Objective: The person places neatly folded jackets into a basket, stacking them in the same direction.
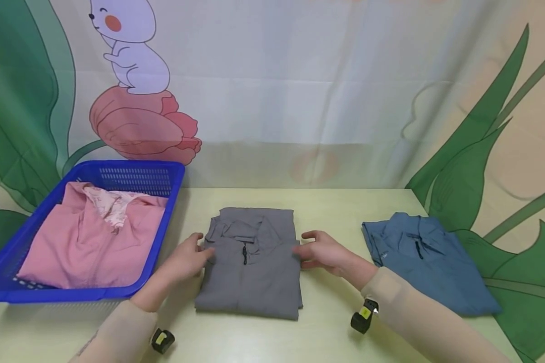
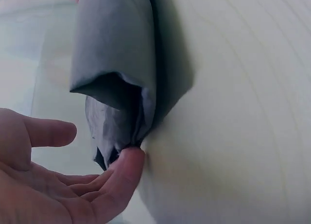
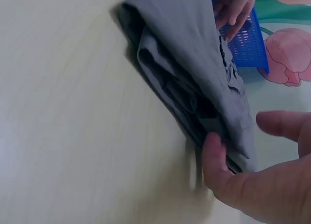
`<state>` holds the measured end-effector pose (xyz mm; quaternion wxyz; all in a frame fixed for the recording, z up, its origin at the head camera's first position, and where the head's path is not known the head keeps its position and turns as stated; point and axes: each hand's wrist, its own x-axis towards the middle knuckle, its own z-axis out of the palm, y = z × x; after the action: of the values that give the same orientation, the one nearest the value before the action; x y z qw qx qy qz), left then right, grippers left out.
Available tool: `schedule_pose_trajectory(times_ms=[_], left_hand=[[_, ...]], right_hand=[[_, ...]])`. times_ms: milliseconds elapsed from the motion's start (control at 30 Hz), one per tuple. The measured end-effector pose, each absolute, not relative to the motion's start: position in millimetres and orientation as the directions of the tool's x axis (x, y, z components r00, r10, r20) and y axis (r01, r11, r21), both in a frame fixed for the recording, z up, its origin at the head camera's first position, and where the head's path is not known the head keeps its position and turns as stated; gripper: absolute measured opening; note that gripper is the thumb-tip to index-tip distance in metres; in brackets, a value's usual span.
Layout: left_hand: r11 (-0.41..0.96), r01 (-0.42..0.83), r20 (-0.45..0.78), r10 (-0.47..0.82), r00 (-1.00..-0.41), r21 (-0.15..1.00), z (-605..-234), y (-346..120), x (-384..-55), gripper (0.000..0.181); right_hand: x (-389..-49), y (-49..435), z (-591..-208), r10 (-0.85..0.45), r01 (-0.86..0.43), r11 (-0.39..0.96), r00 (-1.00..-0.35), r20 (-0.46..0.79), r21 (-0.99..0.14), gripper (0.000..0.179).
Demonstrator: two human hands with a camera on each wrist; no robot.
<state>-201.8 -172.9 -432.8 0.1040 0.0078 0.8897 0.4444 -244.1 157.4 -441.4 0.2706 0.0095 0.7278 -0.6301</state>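
The person's two forearms come in from the lower corners of the head view and angle inward, so that the left grip point(image 1: 189, 258) and the right grip point(image 1: 322, 253) face each other across a folded grey garment point(image 1: 259, 282). The garment lies flat on the pale surface point(image 1: 331, 307), midway between them, its collar toward the curtain point(image 1: 272, 121) and its dark zipper pull point(image 1: 244, 253) near the centre.

The left grip stands at the garment's left edge, palm turned inward. It is released: its thumb is spread away from the cloth and its fingers extend toward the fold, one fingertip touching low at the garment's edge, as the left wrist view shows. The right grip mirrors it at the right edge and is released too: the thumb points forward, apart from the fabric, while a fingertip rests against the stacked layers close to the surface. Neither grip pinches the cloth.

Light sleeves point(image 1: 418, 312) cover both forearms, leaving the wrists bare. Beside the left forearm is a blue basket point(image 1: 165, 227) holding a pink garment point(image 1: 91, 247); beyond the right forearm lies a folded blue garment point(image 1: 440, 272), near the surface's right edge.
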Motion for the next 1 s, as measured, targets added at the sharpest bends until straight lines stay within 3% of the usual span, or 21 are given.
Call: schedule_pose_trajectory(times_ms=[467, 1000], left_hand=[[0.352, -0.239, -0.301, 0.134, -0.944, 0.905, -438.5, -165.9, -209.2, 0.060], [0.090, -0.340, -0.352, 0.247, -0.903, 0.936, -440.2, -166.0, -209.6, 0.064]], right_hand=[[-244.9, 154.5, -448.3, -0.302, 0.356, 0.219, -0.860, -0.410, -0.908, 0.073], [-243.3, 154.9, -441.9, -0.332, 0.383, 0.127, -0.853, -0.404, -0.915, 0.076]])
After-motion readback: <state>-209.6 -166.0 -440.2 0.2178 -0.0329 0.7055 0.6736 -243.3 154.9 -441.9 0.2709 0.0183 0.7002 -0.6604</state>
